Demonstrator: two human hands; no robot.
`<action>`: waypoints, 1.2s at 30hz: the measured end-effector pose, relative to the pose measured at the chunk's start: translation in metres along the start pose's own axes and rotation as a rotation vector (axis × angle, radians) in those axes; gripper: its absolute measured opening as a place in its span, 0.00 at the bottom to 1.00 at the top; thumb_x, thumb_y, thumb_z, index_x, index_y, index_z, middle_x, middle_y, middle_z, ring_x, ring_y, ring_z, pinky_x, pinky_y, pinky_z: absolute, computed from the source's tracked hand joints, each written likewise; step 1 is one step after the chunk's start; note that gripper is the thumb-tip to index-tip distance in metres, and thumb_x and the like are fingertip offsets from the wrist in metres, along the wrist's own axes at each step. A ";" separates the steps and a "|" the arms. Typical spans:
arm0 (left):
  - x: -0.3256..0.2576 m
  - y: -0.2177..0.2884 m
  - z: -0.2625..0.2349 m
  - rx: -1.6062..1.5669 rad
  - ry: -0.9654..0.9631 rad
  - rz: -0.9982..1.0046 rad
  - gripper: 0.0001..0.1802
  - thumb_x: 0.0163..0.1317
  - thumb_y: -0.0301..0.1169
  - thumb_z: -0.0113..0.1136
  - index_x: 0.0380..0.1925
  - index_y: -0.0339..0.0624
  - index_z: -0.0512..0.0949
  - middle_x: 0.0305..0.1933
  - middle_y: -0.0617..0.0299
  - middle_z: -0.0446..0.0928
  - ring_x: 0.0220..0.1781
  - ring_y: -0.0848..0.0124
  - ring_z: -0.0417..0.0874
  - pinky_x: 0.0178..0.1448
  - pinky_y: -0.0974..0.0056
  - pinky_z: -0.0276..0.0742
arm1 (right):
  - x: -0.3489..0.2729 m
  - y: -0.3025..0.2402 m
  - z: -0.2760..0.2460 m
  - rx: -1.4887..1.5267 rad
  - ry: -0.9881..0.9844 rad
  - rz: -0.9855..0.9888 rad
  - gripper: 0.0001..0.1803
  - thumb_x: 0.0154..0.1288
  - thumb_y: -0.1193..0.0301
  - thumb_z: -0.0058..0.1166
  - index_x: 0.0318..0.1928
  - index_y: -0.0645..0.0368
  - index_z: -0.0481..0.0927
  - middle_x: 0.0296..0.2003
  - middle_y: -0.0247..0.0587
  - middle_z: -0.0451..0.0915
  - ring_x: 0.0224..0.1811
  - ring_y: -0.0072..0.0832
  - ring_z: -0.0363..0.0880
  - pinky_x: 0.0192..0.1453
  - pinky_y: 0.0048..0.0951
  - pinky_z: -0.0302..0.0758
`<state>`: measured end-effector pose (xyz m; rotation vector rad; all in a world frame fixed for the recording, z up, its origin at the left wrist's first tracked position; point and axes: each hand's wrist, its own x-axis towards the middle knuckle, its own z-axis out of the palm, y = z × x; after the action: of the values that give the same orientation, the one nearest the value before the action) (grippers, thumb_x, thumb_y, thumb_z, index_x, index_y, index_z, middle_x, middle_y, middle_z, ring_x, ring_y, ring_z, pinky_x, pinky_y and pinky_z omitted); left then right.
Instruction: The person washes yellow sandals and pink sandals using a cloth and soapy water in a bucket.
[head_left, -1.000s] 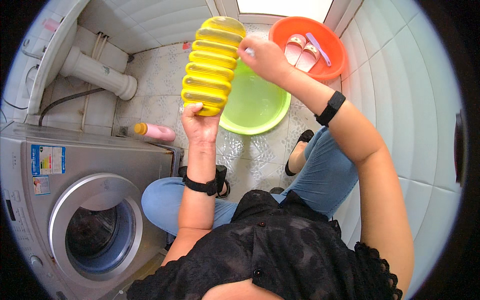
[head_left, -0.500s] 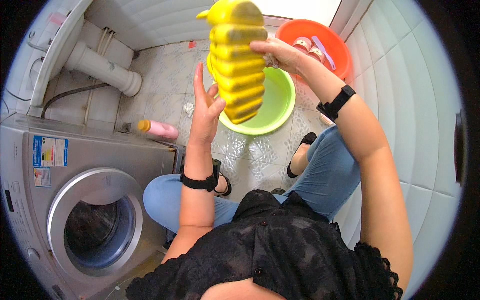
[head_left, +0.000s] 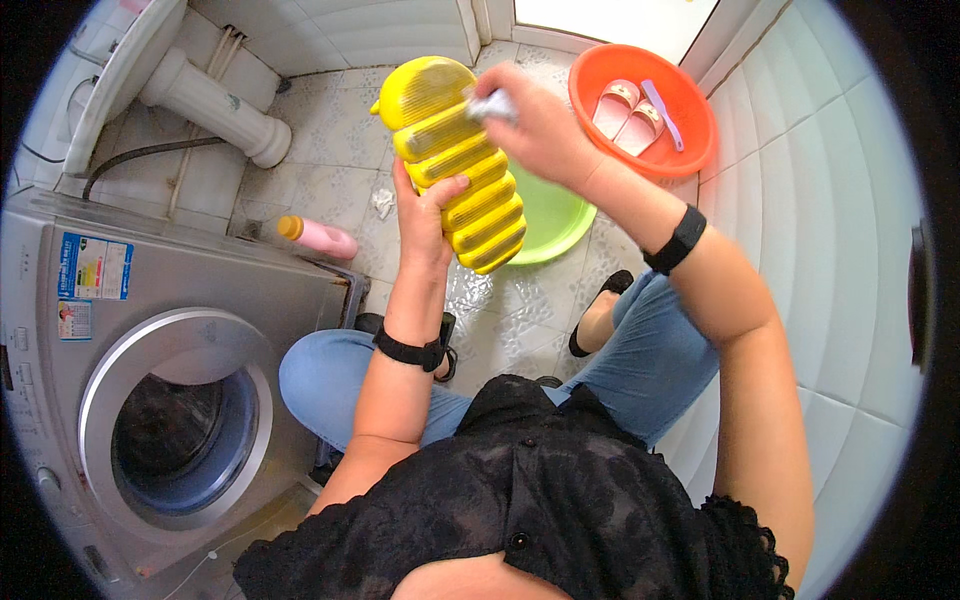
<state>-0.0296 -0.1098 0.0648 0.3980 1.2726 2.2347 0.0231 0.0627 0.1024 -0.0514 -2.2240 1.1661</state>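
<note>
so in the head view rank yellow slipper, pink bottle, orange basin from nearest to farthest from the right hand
1. yellow slipper, just left, in the left hand
2. orange basin, to the right
3. pink bottle, far left, beside the washing machine

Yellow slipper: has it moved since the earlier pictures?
Yes: the yellow slipper has shifted down the view, judged against the fixed white pedestal.

The right-hand wall (head_left: 800, 190) is faced with pale tiles. The floor (head_left: 320, 120) is grey-patterned tile, shiny in places. A silver front-loading washing machine (head_left: 205, 270) stands at left, near a white pedestal (head_left: 215, 105). Light enters through a white-framed opening (head_left: 610, 14).
</note>
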 end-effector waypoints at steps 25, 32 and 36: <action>-0.002 -0.007 0.000 -0.059 0.062 -0.111 0.33 0.52 0.21 0.61 0.60 0.47 0.63 0.54 0.56 0.72 0.55 0.60 0.78 0.57 0.56 0.79 | -0.011 -0.011 0.002 -0.355 -0.156 -0.555 0.18 0.48 0.76 0.61 0.43 0.53 0.79 0.38 0.33 0.81 0.43 0.35 0.79 0.47 0.35 0.78; -0.002 0.001 0.002 -0.017 0.116 -0.082 0.36 0.53 0.21 0.62 0.63 0.47 0.61 0.55 0.56 0.72 0.56 0.60 0.78 0.58 0.55 0.78 | -0.010 -0.011 0.000 -0.331 0.065 -0.366 0.18 0.52 0.76 0.59 0.46 0.54 0.79 0.39 0.40 0.80 0.44 0.37 0.79 0.45 0.35 0.78; -0.012 -0.004 0.016 -0.018 0.094 -0.145 0.41 0.50 0.18 0.62 0.65 0.47 0.58 0.56 0.57 0.71 0.57 0.62 0.77 0.56 0.57 0.79 | -0.005 -0.041 0.020 -0.418 -0.076 -0.530 0.19 0.53 0.72 0.61 0.48 0.51 0.79 0.40 0.38 0.76 0.41 0.39 0.79 0.43 0.35 0.78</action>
<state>-0.0105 -0.1035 0.0698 0.1897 1.2855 2.1619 0.0265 0.0219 0.1224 0.3934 -2.3101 0.4196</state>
